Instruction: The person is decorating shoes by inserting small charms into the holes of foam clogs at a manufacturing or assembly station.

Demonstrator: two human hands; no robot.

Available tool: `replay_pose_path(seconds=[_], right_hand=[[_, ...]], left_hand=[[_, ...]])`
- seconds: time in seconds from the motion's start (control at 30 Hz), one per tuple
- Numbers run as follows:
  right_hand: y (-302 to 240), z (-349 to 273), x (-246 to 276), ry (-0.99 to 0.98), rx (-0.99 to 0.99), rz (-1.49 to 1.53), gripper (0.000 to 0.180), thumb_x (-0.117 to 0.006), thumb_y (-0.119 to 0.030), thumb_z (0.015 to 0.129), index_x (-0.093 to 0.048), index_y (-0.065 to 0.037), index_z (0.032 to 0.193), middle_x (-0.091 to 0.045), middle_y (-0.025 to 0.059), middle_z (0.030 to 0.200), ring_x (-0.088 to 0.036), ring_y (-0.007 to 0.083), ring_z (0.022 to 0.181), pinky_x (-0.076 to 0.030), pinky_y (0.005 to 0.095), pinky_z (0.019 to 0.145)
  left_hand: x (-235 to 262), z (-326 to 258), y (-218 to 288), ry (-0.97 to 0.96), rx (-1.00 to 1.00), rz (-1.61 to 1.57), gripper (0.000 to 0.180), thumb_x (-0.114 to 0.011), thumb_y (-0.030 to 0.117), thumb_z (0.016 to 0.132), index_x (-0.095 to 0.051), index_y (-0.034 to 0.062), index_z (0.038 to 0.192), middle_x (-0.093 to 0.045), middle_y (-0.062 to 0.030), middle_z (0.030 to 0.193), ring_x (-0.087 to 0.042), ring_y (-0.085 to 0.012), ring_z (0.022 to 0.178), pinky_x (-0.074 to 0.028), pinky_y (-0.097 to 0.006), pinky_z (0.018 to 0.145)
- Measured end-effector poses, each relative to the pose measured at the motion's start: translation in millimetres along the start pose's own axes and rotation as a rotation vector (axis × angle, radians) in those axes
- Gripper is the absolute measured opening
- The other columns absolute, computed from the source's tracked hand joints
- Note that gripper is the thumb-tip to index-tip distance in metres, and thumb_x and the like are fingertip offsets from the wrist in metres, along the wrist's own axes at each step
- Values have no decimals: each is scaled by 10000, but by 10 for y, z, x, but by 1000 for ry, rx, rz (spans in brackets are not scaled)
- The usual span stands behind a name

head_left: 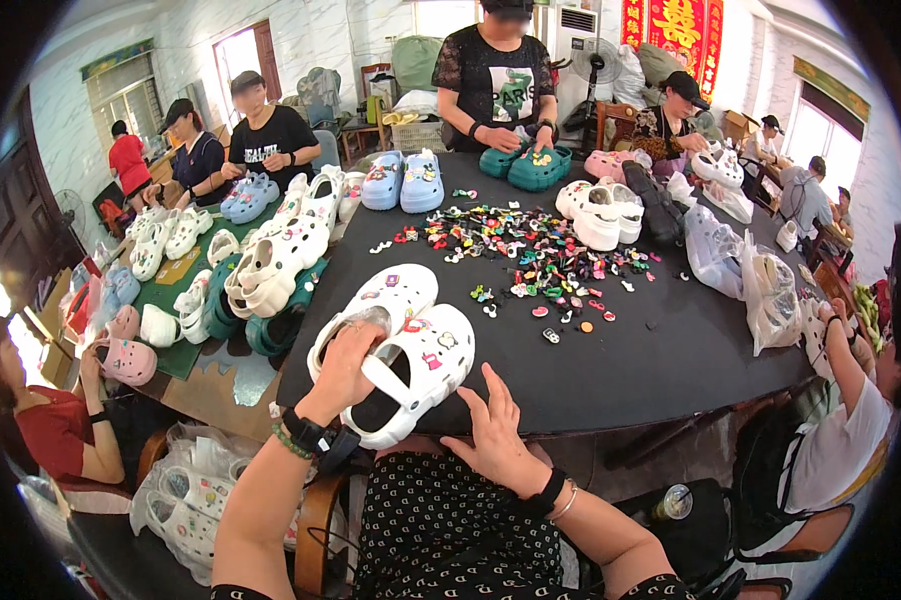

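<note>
My left hand (346, 368) is closed on a pair of white clogs at the table's near edge, its fingers reaching inside at the heel openings. The nearer white clog (444, 345) is tilted, its heel strap toward me and its holed toe pointing away. Several colourful charms sit on its upper. Beside it, the other white clog (402, 290) also carries charms. My right hand (498, 432) hovers just right of the nearer clog, fingers spread, holding nothing. Farther off, a loose heap of small coloured shoe charms (510, 245) is scattered over the black tabletop (440, 408).
Light blue clogs (422, 183) stand at the back left, beside piled white clogs (275, 255). Across the table a person handles green clogs (538, 168). Clear plastic bags (770, 290) lie at right. A bag of clogs (192, 500) sits low on my left. Co-workers sit on both sides.
</note>
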State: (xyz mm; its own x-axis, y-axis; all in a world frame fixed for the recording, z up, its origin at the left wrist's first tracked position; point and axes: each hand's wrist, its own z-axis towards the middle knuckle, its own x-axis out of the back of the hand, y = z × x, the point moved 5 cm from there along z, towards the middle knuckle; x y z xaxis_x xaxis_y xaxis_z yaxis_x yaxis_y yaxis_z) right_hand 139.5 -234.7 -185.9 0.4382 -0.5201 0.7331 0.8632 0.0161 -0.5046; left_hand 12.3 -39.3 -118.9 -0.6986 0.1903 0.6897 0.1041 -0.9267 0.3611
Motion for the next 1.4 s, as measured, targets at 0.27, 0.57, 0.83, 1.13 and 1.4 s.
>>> replay_pose_path(seconds=[0.27,0.57,0.83,1.13,1.4], right_hand=[[-89,-332,-3,47,51,-63,580,-796,-134,740,-500,-92,1237,-334,202,1375,-438,361,1176,-378,477,945],[78,-283,314,108,110,245,337,-669,-7,805,-555,-27,1121,-537,187,1203,-548,345,1069,-464,417,893],[1400,216,897,119,-329,10,175,-718,-87,808,-630,-10,939,-651,155,880,-654,295,746,-527,374,674],[1980,1093,834,81,-529,-278,330,-720,-312,840,-658,10,875,-678,230,953,-658,384,888,-513,470,775],[2084,1295,510,0,-529,-325,263,-804,-241,763,-647,-41,831,-679,159,822,-659,339,847,-506,434,752]], left_hand=[[83,-98,204,-301,-223,-71,303,-670,109,777,-583,53,1063,-601,-113,1017,-559,-329,979,-405,-428,883],[-17,-248,257,-221,-85,-32,351,-683,77,717,-603,68,1059,-603,-108,1022,-554,-330,989,-417,-429,888],[-3,-314,217,-57,-71,-47,406,-670,21,656,-601,77,1052,-590,-104,1031,-548,-346,963,-418,-438,869],[-18,-330,213,-42,-76,-58,327,-620,103,702,-608,82,1028,-579,-98,996,-550,-343,919,-414,-434,836],[-24,-427,185,-53,-43,-54,332,-633,102,683,-623,87,1014,-600,-101,1001,-550,-344,937,-433,-436,871]])
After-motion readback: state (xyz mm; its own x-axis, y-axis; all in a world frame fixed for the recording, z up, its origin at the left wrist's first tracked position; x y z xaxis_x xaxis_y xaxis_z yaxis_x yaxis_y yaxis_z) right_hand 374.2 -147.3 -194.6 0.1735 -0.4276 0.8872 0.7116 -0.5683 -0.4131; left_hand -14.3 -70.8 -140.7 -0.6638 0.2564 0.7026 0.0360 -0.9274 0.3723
